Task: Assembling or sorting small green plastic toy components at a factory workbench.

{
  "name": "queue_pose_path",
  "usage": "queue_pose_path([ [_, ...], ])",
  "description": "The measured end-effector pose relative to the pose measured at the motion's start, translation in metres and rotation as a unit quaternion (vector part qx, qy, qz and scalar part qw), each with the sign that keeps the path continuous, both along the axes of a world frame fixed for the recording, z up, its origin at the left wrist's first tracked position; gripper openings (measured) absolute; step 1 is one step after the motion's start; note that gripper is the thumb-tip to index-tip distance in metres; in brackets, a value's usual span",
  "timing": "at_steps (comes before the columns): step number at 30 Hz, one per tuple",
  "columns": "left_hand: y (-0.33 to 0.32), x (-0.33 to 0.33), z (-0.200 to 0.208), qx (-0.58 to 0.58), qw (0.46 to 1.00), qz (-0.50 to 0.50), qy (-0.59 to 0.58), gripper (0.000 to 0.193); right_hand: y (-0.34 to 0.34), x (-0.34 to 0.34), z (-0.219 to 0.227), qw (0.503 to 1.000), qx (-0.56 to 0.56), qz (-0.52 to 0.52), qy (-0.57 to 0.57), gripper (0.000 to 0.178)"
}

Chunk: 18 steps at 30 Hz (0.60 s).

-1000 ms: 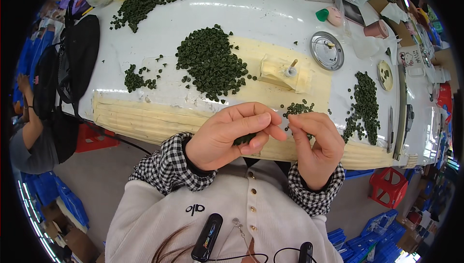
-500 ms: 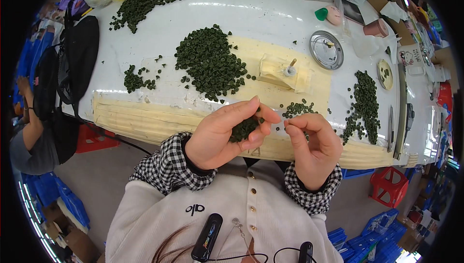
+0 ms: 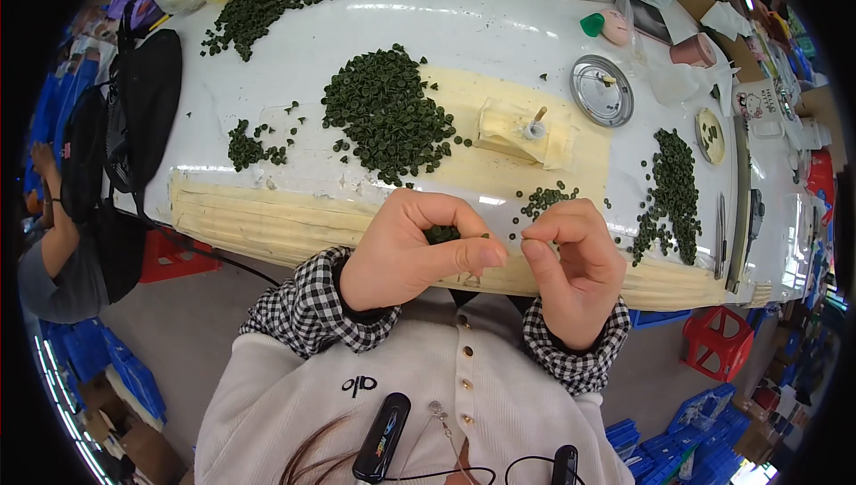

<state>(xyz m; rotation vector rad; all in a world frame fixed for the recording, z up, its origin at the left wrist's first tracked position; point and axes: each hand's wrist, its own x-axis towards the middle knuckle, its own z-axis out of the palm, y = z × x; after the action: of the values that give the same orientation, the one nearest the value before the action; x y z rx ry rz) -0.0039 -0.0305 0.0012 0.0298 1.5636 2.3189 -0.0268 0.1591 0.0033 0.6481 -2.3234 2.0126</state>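
The left hand (image 3: 406, 249) is curled like a cup just in front of the person's chest, and a little heap of small dark green round pieces (image 3: 441, 234) sits inside it; the thumb lies across the front to keep them in. A second ago this hand was more open and the green bits showed better; now the fingers have closed round them, so less of the heap can be seen.

The right hand (image 3: 571, 275) has come in close; its thumb and first finger are pressed together at the tips, right beside the left thumb. It looks like it is pinching one tiny piece, but the piece is too small to see for sure. I think it has just picked one out of the handful.

On the white table (image 3: 499, 30) the big green pile (image 3: 388, 115) has stayed put; so have the smaller pile (image 3: 673, 191) on the right and the few loose pieces (image 3: 546, 198) near the hands. A round metal lid (image 3: 602, 90) lies further back; another person's arm (image 3: 53, 226) shows at the far left.
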Motion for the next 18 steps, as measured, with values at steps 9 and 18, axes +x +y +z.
queue_pose_path([
  [9,-0.002,-0.003,0.0,-0.093,0.992,-0.06,0.056,0.018,0.0,0.001,0.013,0.994,0.079,0.073,0.03,0.014],
  [18,0.004,-0.002,0.004,0.015,0.998,-0.008,-0.054,0.013,-0.002,0.0,0.013,0.991,0.112,0.025,0.066,0.014],
])
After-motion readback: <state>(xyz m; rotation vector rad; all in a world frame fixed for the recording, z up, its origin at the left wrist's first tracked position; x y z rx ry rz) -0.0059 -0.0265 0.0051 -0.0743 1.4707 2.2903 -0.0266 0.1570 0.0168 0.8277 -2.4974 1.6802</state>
